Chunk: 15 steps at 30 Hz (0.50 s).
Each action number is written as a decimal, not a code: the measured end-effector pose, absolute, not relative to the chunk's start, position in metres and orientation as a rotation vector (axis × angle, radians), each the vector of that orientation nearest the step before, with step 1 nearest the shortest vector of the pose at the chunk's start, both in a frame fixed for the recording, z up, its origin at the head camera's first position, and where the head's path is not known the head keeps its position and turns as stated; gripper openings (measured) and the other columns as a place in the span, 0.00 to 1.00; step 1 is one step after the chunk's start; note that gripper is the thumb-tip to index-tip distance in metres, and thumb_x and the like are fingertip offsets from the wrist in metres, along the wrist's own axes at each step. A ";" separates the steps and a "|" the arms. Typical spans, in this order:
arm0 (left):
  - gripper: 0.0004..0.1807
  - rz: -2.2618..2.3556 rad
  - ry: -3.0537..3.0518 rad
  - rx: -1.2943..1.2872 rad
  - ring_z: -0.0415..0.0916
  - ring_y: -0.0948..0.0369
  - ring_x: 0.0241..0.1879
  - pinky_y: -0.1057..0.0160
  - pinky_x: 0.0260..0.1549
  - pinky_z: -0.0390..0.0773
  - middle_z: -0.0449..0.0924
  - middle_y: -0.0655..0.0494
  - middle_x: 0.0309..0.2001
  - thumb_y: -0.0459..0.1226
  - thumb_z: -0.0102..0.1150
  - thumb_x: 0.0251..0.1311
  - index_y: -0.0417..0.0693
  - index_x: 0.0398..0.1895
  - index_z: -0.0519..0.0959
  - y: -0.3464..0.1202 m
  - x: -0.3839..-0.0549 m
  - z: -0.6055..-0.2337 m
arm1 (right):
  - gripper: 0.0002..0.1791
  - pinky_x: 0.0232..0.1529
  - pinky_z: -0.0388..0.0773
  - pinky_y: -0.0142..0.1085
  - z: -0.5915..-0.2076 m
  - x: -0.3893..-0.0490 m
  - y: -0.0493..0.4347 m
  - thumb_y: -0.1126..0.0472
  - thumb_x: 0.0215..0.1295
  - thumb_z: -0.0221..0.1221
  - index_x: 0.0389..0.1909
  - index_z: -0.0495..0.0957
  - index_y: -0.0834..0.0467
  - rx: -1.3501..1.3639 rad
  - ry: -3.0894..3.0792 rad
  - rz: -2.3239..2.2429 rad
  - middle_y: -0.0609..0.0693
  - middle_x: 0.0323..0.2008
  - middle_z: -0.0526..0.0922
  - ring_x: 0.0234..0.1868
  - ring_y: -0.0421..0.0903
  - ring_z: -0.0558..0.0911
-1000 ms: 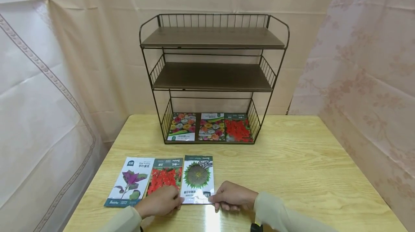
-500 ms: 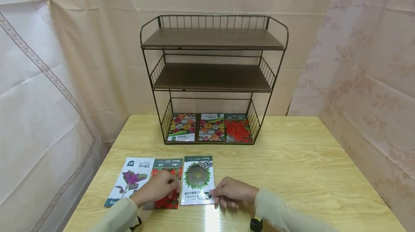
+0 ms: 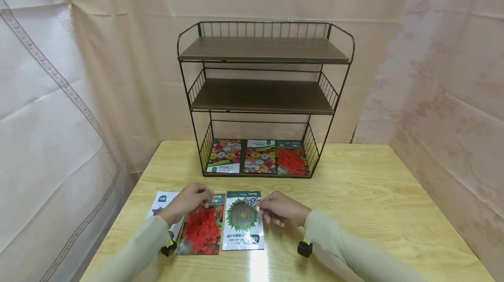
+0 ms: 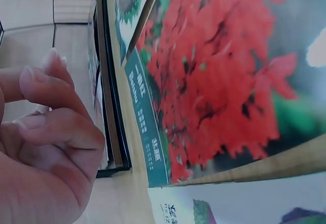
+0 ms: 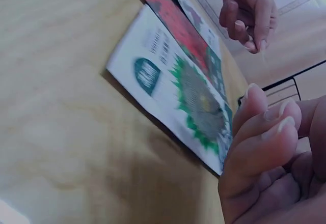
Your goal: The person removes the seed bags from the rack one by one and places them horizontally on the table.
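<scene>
Three flower seed packets lie side by side on the table. The red-flower packet [image 3: 202,231] is in the middle, and the sunflower seed packet [image 3: 243,220] lies to its right. A white packet with a purple plant [image 3: 160,201] is at the left, partly hidden by my left arm. My left hand [image 3: 189,201] hovers over the far end of the red-flower packet, fingers loosely bent, holding nothing. By the sunflower packet's right edge is my right hand [image 3: 284,209]; its loosely curled fingers [image 5: 265,147] grip nothing, and whether they touch that edge I cannot tell.
Behind the packets stands a three-tier metal rack [image 3: 264,96] with dark shelves. On its bottom tier lie two mixed-flower packets [image 3: 225,156] and another red-flower packet [image 3: 292,159]. Curtains [image 3: 433,98] hang around the wooden table [image 3: 354,203].
Both hands have left the sunflower packet's near corners and moved away from me, the left also leftward over the red-flower packet. The view has shifted slightly.
</scene>
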<state>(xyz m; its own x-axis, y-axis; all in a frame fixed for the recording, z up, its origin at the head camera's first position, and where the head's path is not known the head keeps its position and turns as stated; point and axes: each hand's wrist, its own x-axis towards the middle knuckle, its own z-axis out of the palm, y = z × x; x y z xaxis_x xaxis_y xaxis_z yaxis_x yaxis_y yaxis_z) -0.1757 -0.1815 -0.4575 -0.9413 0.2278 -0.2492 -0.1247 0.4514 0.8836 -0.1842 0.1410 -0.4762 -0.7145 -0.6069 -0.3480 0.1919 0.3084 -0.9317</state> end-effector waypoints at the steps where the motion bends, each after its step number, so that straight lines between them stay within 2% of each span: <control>1: 0.17 1.497 2.373 0.066 0.57 0.62 0.16 0.61 0.19 0.65 0.79 0.48 0.27 0.39 0.48 0.80 0.35 0.45 0.83 -0.182 -0.179 -0.457 | 0.24 0.11 0.63 0.27 -0.476 -0.188 0.140 0.53 0.80 0.54 0.36 0.80 0.74 -0.368 1.897 -1.488 0.48 0.17 0.77 0.10 0.36 0.64; 6: 0.18 1.544 2.377 -0.024 0.56 0.64 0.14 0.61 0.19 0.65 0.81 0.43 0.32 0.40 0.49 0.80 0.35 0.50 0.83 -0.183 -0.199 -0.459 | 0.24 0.12 0.63 0.29 -0.474 -0.204 0.131 0.53 0.80 0.53 0.38 0.81 0.72 -0.338 1.972 -1.495 0.48 0.17 0.77 0.11 0.36 0.65; 9: 0.20 1.567 2.374 -0.057 0.55 0.64 0.13 0.61 0.18 0.61 0.82 0.40 0.36 0.42 0.48 0.80 0.33 0.53 0.82 -0.183 -0.210 -0.459 | 0.23 0.12 0.64 0.29 -0.472 -0.215 0.122 0.54 0.80 0.52 0.39 0.81 0.71 -0.304 1.999 -1.506 0.49 0.18 0.78 0.11 0.36 0.65; 15: 0.21 1.609 2.368 -0.085 0.58 0.65 0.14 0.62 0.19 0.61 0.84 0.40 0.36 0.41 0.46 0.81 0.30 0.53 0.81 -0.181 -0.231 -0.455 | 0.21 0.12 0.66 0.30 -0.466 -0.239 0.105 0.55 0.81 0.51 0.45 0.82 0.70 -0.252 2.080 -1.525 0.49 0.18 0.78 0.11 0.37 0.65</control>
<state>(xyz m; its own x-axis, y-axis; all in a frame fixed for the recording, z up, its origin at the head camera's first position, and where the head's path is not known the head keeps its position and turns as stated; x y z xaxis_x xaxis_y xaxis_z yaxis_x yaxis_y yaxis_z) -0.2314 -0.1805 -0.4553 -0.9601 0.1054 -0.2588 -0.2018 0.3790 0.9031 -0.2389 0.1051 -0.4662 -0.8347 -0.4524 -0.3141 0.1635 0.3410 -0.9257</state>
